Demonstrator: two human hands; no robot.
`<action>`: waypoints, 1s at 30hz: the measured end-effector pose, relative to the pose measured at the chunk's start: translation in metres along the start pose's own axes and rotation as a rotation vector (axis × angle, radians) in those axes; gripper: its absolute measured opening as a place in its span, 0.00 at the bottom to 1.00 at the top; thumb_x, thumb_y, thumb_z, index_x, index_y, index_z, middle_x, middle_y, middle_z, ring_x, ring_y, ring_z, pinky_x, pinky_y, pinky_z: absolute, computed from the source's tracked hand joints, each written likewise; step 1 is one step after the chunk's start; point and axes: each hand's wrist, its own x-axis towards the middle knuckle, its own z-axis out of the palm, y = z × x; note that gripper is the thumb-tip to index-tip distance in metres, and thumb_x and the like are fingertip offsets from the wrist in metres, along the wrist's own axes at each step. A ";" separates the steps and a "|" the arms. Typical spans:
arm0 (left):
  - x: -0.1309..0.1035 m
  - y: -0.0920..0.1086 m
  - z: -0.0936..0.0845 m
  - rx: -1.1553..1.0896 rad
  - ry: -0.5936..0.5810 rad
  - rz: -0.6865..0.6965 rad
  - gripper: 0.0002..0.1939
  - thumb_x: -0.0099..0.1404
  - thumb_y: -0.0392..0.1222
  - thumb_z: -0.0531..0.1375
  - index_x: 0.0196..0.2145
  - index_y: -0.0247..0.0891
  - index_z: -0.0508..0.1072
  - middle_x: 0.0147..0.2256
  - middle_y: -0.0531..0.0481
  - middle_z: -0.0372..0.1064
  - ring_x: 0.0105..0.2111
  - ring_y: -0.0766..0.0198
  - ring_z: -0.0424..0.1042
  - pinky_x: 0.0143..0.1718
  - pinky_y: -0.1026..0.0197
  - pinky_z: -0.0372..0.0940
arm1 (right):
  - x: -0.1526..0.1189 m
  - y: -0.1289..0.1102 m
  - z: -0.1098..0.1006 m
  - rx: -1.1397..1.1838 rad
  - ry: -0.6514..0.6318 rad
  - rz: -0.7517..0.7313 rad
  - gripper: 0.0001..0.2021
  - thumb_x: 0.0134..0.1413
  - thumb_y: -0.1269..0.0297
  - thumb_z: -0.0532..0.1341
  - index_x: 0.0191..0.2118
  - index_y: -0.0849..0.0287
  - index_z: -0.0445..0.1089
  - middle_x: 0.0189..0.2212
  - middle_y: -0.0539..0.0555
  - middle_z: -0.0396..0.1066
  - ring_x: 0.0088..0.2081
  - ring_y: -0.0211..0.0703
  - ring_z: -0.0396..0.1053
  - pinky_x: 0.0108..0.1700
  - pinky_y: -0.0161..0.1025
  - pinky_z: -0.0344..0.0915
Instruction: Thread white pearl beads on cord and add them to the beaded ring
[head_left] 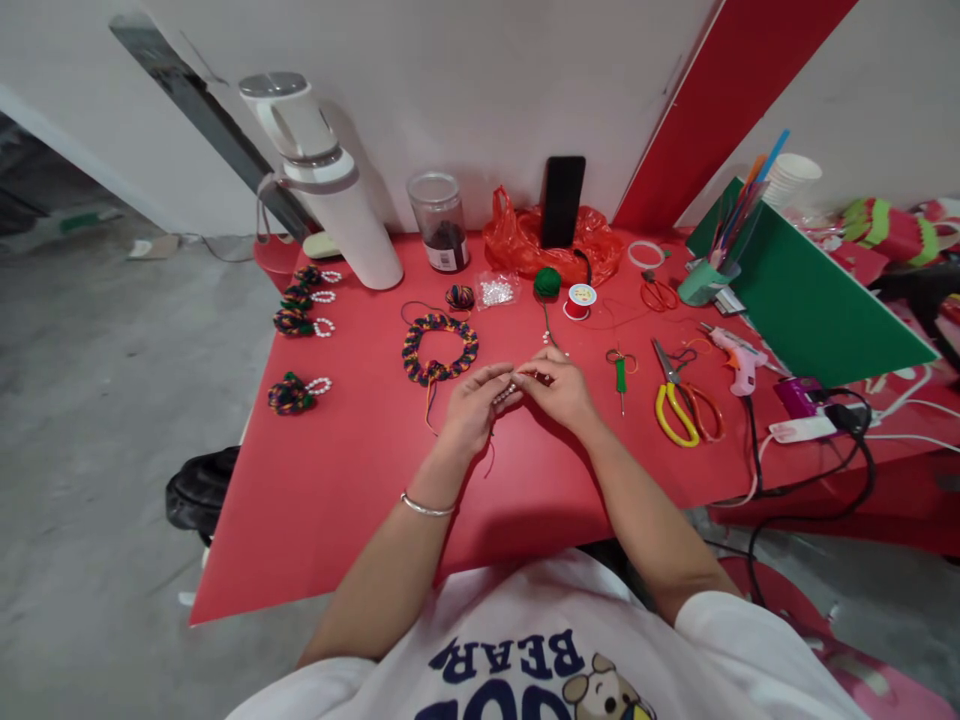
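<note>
A short string of white pearl beads (505, 394) is pinched between the fingertips of both hands above the middle of the red table (360, 500). My left hand (478, 402) grips its left part, thumb and fingers closed. My right hand (559, 388) pinches the other end, with its fingers partly covering the beads. A thin red thread (492, 462) hangs below my left hand. Left of the hands lies a braided multicoloured yarn ring (411, 362) with loose tails. Beyond them are a bag of pearl beads (497, 291), a green yarn ball (547, 283) and a red thread spool (580, 301).
Several yarn pieces with bead loops (292, 393) line the left side. A white flask (356, 225), a jar (442, 230) and a phone (562, 200) stand behind. To the right lie a green-handled hook (620, 375), yellow-and-orange-handled scissors (677, 410), a glue gun (739, 358) and cables.
</note>
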 end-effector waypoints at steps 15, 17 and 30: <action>-0.008 0.004 -0.002 0.273 -0.124 -0.078 0.22 0.49 0.53 0.76 0.30 0.33 0.77 0.23 0.47 0.75 0.19 0.64 0.73 0.19 0.64 0.70 | 0.000 -0.003 0.000 0.334 -0.026 0.172 0.16 0.53 0.47 0.69 0.29 0.56 0.77 0.29 0.51 0.75 0.34 0.42 0.70 0.41 0.40 0.67; -0.008 0.004 -0.001 0.243 -0.146 -0.101 0.22 0.50 0.54 0.75 0.31 0.32 0.77 0.23 0.46 0.75 0.19 0.63 0.74 0.20 0.63 0.71 | 0.000 -0.003 0.000 0.371 -0.041 0.192 0.16 0.52 0.47 0.69 0.29 0.56 0.77 0.29 0.51 0.75 0.34 0.42 0.71 0.41 0.40 0.68; -0.004 0.003 0.002 0.155 -0.058 -0.074 0.19 0.58 0.51 0.72 0.36 0.32 0.75 0.27 0.46 0.78 0.20 0.64 0.75 0.20 0.65 0.71 | 0.002 -0.005 -0.004 0.401 -0.004 0.231 0.16 0.51 0.47 0.69 0.32 0.57 0.77 0.30 0.52 0.77 0.34 0.41 0.71 0.40 0.39 0.69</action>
